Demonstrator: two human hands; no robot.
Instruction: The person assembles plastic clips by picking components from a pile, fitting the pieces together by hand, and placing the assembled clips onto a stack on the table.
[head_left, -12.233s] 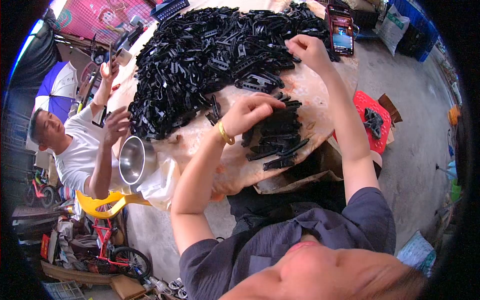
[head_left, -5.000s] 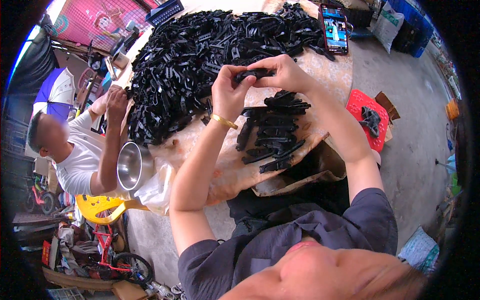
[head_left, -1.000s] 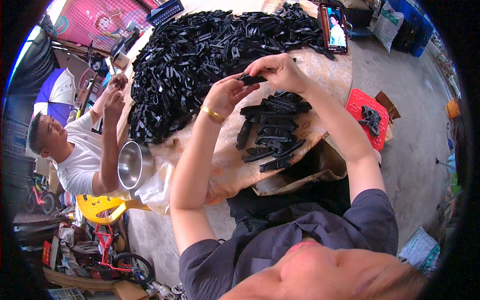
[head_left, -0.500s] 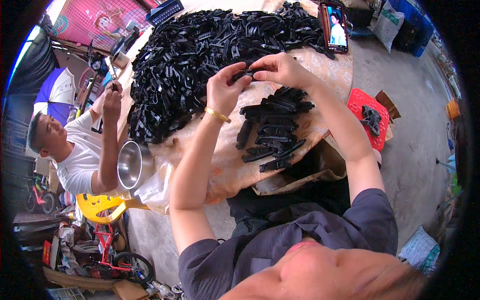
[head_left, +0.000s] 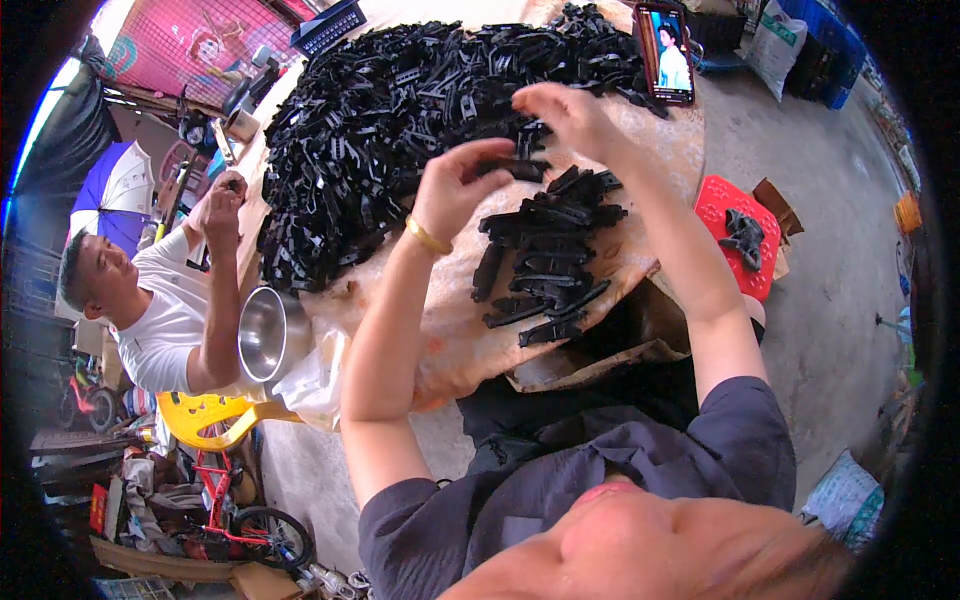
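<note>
A slim black plastic piece (head_left: 526, 169) juts to the right from between the thumb and fingers of my left hand (head_left: 456, 190), which is closed on it. My right hand (head_left: 572, 118) is raised farther off and to the right, its fingers apart and curved, with nothing visible in them. Beyond both hands spreads a big heap of similar black plastic pieces (head_left: 390, 120). Closer to me, a smaller group of black pieces (head_left: 550, 255) lies in rough rows on the patterned tablecloth (head_left: 440, 330).
A phone (head_left: 666, 55) stands at the far right of the table, beside a red stool (head_left: 745, 265) with a dark cloth on it. At left are a metal bowl (head_left: 272, 335), a yellow chair (head_left: 215, 420) and a co-worker (head_left: 160, 330) with raised hands. An open sack (head_left: 600, 365) sits below the table edge.
My hands were together at one black piece; now they are apart. The right hand has moved away and up, letting go, while the piece stays with my left hand.
</note>
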